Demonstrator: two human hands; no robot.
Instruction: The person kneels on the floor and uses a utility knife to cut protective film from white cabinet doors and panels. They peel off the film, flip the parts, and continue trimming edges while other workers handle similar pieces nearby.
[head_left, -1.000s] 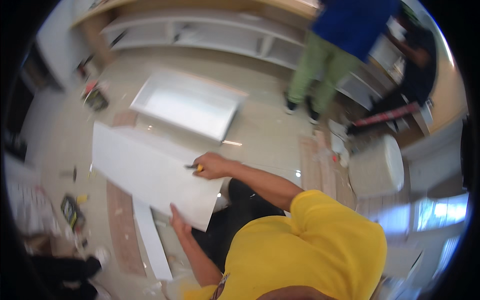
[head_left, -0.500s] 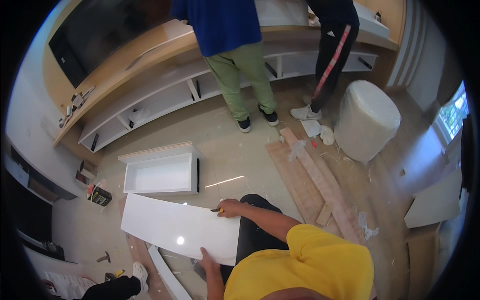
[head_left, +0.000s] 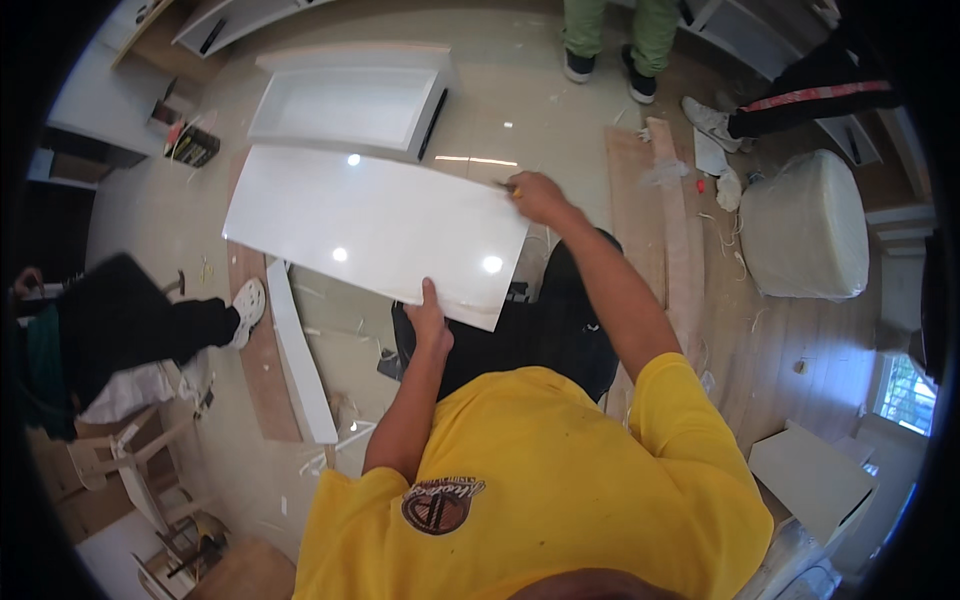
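Two grips hold my glossy white panel (head_left: 370,230): left hand (head_left: 430,322) pinching its near edge, right hand (head_left: 537,196), closed around a yellow-tipped tool (head_left: 508,186), at its far corner, so I judge it could slip.

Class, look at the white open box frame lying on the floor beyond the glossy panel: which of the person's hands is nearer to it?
Right. The right hand grips the panel's far corner, close to the box frame; the left hand holds the near edge, farther away.

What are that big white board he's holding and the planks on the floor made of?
The white panel looks like laminated or lacquered board: glossy, mirroring ceiling lights as bright spots. The left hand grips its near edge, the right hand its far corner. The planks look like bare, matte brown wood or fibreboard.
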